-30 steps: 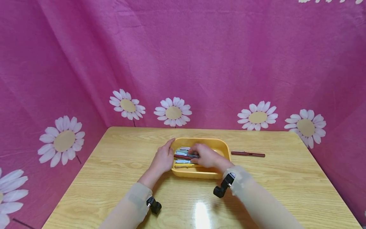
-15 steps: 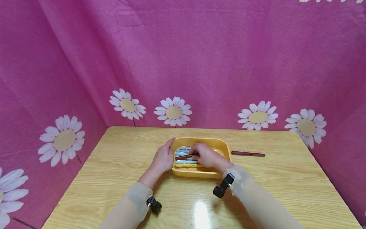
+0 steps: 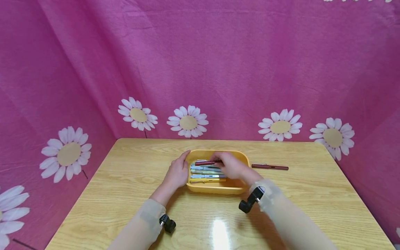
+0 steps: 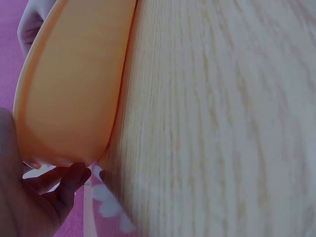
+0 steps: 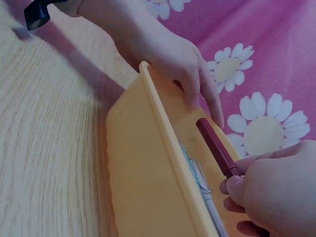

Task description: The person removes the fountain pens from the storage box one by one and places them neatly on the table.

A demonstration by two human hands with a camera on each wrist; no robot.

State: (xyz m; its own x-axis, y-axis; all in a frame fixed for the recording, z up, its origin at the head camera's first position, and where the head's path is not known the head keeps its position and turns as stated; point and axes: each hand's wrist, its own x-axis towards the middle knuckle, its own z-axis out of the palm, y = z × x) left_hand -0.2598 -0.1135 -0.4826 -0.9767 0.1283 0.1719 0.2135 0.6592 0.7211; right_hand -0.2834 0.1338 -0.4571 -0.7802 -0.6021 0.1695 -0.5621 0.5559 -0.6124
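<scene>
tabletop [image 3: 131,194] tray [image 3: 218,189] full of pens [image 3: 206,172]

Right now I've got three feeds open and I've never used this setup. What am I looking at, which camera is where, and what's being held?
No machine here: a person works with two bare hands. The wide picture comes from a camera on the head, looking down at a wooden table with pink daisy cloth behind it. The other two come from small cameras strapped to each wrist, so they show close, tilted views.

On the table stands a yellow tray holding several pens laid side by side. A second dark red pen lies on the table to the tray's right.

The left hand rests against the tray's left end, fingers over the rim. The right hand pinches a dark red pen above the others in the tray; the right wrist view shows it best.
</scene>
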